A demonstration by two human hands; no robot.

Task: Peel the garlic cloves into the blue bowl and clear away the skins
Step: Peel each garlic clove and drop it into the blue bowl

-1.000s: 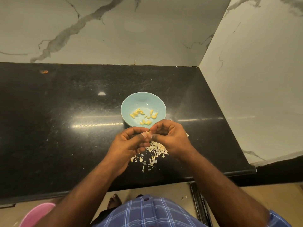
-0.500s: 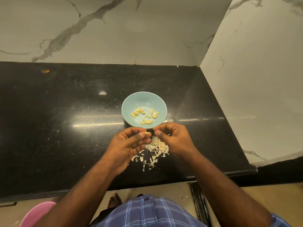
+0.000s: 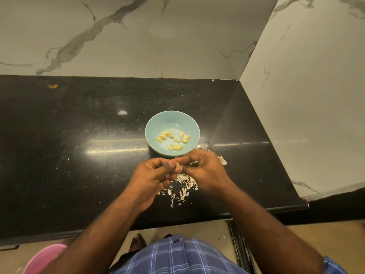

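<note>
A light blue bowl (image 3: 172,120) stands on the black counter (image 3: 79,135) and holds several peeled yellow garlic cloves (image 3: 173,139). Just in front of the bowl my left hand (image 3: 152,178) and my right hand (image 3: 205,171) meet fingertip to fingertip. Between them they pinch a small garlic clove (image 3: 177,164), mostly hidden by the fingers. A pile of pale garlic skins (image 3: 183,186) lies on the counter under and between the hands, with a few more skins (image 3: 222,160) beside the right hand.
Marble walls close off the counter at the back and the right (image 3: 306,95). The counter's front edge runs just below the skins. A pink tub (image 3: 45,258) sits on the floor at the lower left. A small orange scrap (image 3: 53,86) lies far left.
The hands parted slightly half a second ago and have come back together on the clove. The bowl and the skins stay where they were.
</note>
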